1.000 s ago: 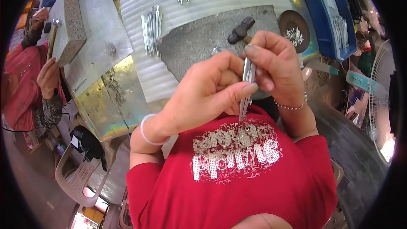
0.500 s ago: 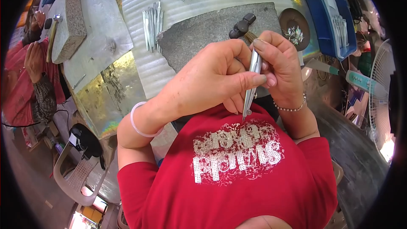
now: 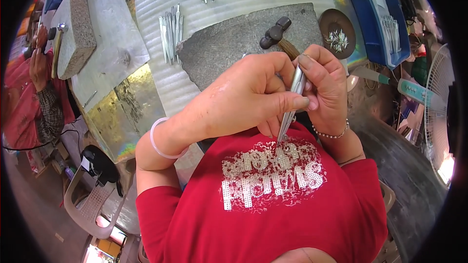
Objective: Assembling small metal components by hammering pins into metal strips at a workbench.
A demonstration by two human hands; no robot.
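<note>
Above my red shirt, both hands hold a slim pair of silver tweezers (image 3: 295, 87), tilted with the pointed end down toward my chest. My left hand (image 3: 256, 90) is closed on it, thumb pressed along its side. At the upper end, my right hand (image 3: 325, 80) pinches it between thumb and fingers. A small round piece shows near the lower tip; I cannot tell what it is. Just beyond my hands a hammer (image 3: 276, 32) lies on a grey stone slab (image 3: 224, 39), its wooden handle partly hidden.
Slim metal pieces (image 3: 170, 34) lie on white foam sheeting (image 3: 151, 5). Right of the slab sits a brown dish (image 3: 324, 19) of small shiny bits, beside a blue bin (image 3: 358, 9). A fan (image 3: 436, 97) stands right. At left are a stone block (image 3: 78, 34) and another person's hand (image 3: 37, 70).
Both hands and the tweezers have shifted slightly, the right hand a little lower. The hammer appears slightly moved in view. The other person's hands at left have also moved.
</note>
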